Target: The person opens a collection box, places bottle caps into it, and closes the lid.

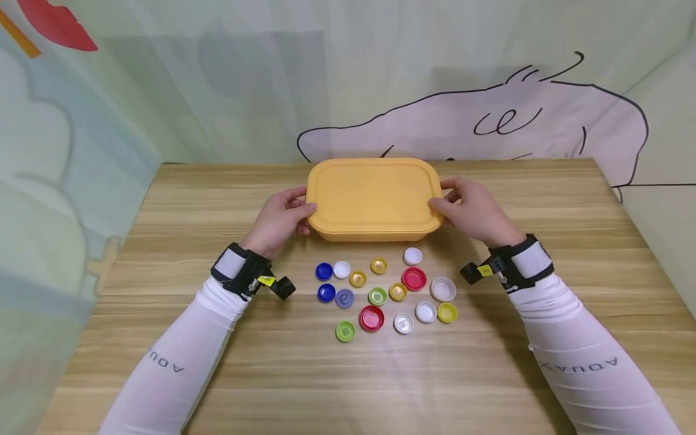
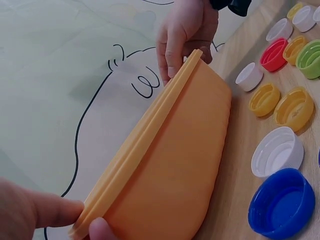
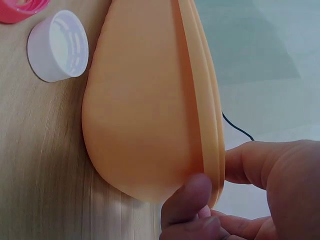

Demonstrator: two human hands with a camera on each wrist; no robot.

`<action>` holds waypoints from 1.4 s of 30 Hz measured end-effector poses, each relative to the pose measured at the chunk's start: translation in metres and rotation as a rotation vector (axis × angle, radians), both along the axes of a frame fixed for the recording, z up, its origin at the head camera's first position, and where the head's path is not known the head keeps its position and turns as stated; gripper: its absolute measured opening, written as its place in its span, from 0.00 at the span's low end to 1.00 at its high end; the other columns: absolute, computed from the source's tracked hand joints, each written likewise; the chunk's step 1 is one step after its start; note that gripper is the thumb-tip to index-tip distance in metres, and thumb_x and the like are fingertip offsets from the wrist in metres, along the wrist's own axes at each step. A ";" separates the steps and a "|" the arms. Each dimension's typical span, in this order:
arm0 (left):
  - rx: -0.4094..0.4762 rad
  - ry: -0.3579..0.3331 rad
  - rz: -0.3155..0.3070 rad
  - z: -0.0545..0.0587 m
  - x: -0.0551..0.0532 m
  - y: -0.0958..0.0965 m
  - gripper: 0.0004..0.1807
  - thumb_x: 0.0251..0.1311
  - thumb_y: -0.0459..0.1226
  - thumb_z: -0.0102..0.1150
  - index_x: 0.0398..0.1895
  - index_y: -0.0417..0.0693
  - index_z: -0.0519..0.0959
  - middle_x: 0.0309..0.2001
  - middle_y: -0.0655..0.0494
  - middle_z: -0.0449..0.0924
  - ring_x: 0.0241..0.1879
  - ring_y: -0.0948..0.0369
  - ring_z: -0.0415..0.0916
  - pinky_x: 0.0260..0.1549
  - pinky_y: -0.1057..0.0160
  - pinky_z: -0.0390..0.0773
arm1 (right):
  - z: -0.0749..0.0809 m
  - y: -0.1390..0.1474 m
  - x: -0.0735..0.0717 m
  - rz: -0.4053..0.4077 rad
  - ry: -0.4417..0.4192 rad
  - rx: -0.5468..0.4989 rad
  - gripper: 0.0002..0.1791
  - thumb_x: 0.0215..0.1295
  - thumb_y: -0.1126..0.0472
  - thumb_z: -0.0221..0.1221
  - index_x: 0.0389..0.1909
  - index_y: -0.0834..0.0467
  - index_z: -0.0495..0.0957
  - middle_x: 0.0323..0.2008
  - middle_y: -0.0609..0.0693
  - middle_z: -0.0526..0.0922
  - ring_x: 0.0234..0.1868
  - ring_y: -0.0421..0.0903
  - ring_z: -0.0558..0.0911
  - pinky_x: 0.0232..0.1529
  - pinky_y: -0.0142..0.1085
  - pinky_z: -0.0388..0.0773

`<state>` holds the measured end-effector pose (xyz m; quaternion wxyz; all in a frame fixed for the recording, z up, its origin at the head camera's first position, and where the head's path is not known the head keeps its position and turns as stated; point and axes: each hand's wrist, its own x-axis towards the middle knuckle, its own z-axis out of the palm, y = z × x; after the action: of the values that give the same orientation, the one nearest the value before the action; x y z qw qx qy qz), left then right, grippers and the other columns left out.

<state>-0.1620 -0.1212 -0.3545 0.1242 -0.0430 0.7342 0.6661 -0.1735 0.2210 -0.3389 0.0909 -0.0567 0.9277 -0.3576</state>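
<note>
A yellow-orange box with a flat lid of the same colour stands on the wooden table. At its left end, my left hand pinches the rim, thumb on top and fingers below. My right hand grips the opposite end the same way. In the left wrist view the lid sits along the top of the box wall. Fingers of the right hand curl under the rim in the right wrist view. What the box holds inside is hidden.
Several bottle caps lie in front of the box, among them a blue cap, a red cap, a green cap and a white cap. Behind the table hangs a printed curtain.
</note>
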 end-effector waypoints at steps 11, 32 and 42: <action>-0.010 0.000 0.001 0.001 0.001 0.000 0.27 0.60 0.35 0.58 0.62 0.43 0.64 0.38 0.48 0.69 0.25 0.58 0.71 0.22 0.68 0.77 | 0.000 0.002 0.000 -0.013 -0.009 -0.010 0.31 0.64 0.48 0.56 0.61 0.62 0.63 0.38 0.58 0.74 0.30 0.51 0.76 0.24 0.37 0.73; -0.077 0.027 -0.008 0.000 0.002 0.001 0.26 0.61 0.36 0.57 0.62 0.45 0.65 0.39 0.49 0.67 0.28 0.55 0.73 0.21 0.68 0.75 | 0.006 0.000 0.006 -0.024 0.067 0.019 0.30 0.63 0.49 0.55 0.61 0.62 0.65 0.36 0.57 0.74 0.28 0.51 0.78 0.21 0.37 0.71; -0.077 0.025 -0.009 0.001 0.003 0.001 0.26 0.61 0.36 0.57 0.63 0.44 0.65 0.39 0.49 0.68 0.26 0.57 0.72 0.21 0.69 0.74 | 0.014 -0.002 0.007 -0.042 0.097 -0.002 0.30 0.63 0.46 0.55 0.61 0.59 0.67 0.34 0.56 0.75 0.27 0.50 0.77 0.21 0.37 0.69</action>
<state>-0.1592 -0.1206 -0.3537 0.1162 -0.0360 0.7610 0.6372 -0.1664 0.2194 -0.3253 0.0384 -0.0544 0.9316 -0.3573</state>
